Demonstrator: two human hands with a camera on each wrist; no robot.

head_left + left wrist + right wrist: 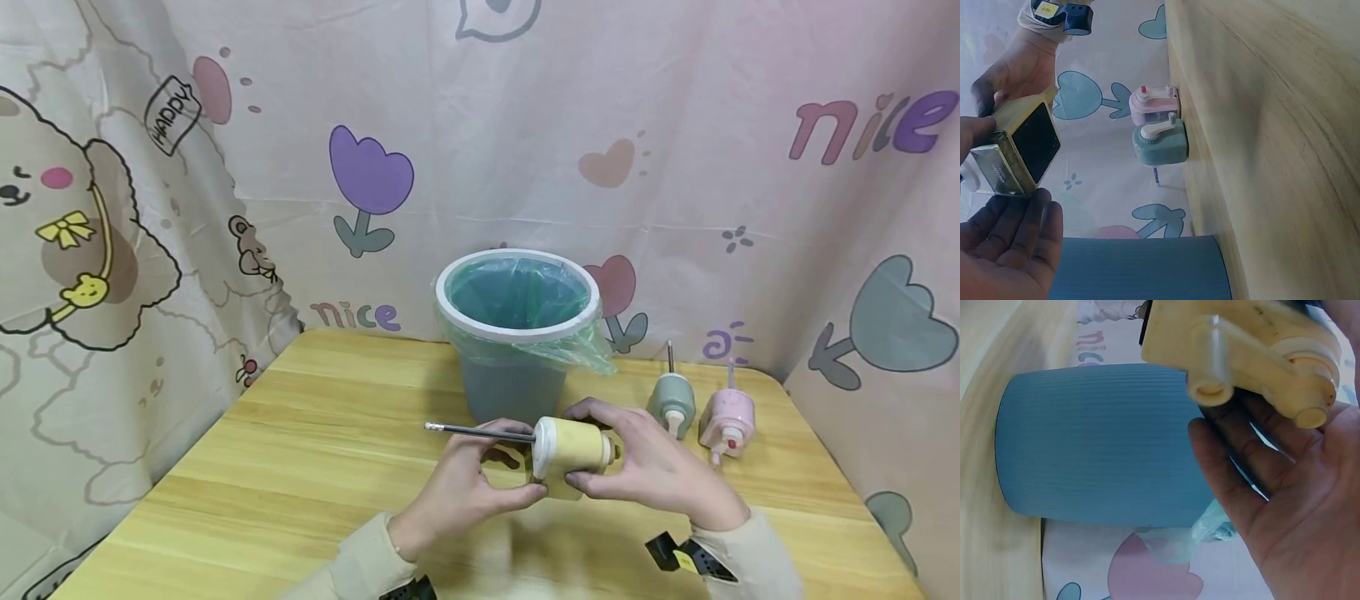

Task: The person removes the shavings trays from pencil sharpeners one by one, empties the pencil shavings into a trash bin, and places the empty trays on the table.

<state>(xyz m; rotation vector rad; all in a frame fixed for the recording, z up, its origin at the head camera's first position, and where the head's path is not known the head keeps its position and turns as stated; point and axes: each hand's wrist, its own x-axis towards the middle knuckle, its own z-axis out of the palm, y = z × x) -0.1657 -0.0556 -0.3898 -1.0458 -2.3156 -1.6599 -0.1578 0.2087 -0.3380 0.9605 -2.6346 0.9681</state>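
And here is the yellow, rounded-box plastic pencil sharpener [581,446], up off the wood-grain bench [337,450] just in front of the blue, ribbed plastic bin [513,387]. The left hand [468,487] pinches its white end between thumb and fingers; the right hand [648,467] grips the body, clear of the yellow crank handle [1211,369]. A dark, slim pencil [480,432] is already in. The grey-green plastic sharpener [671,398] and the pink plastic sharpener [731,412] stand on the bench, apparently dealt with; the yellow one looks unfinished, not yet set down. Whether it holds shavings, nobody can tell.
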